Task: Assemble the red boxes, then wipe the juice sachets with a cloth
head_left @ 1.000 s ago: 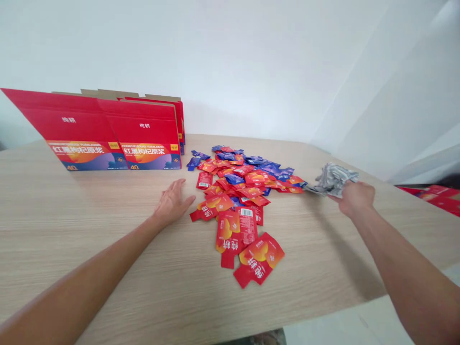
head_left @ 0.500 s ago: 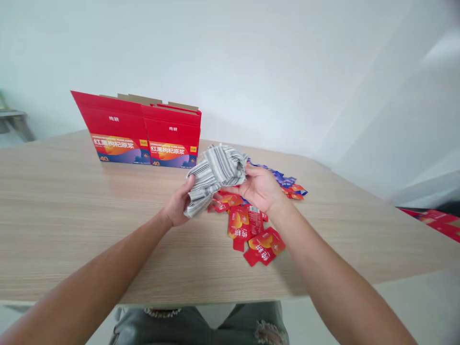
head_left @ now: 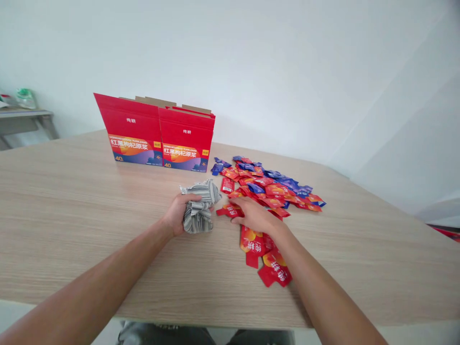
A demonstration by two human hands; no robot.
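Left hand (head_left: 178,214), as I see it from my station, is closed around a crumpled grey-and-white striped cloth (head_left: 199,221), thumb on top, at mid-surface. Right hand (head_left: 254,214) is half open and empty as far as I can see, its thumb and forefinger apart over a flat red packet with a narrow tab (head_left: 227,211) at the near-left edge of a loose heap of red and blue printed packets (head_left: 278,190); I can't tell whether it touches. Because the packets overlap, I judge that a careless sweep could drag several along the pale wood-grain surface (head_left: 108,254). Loose folds could escape my left grip, or catch that tab if brought closer.
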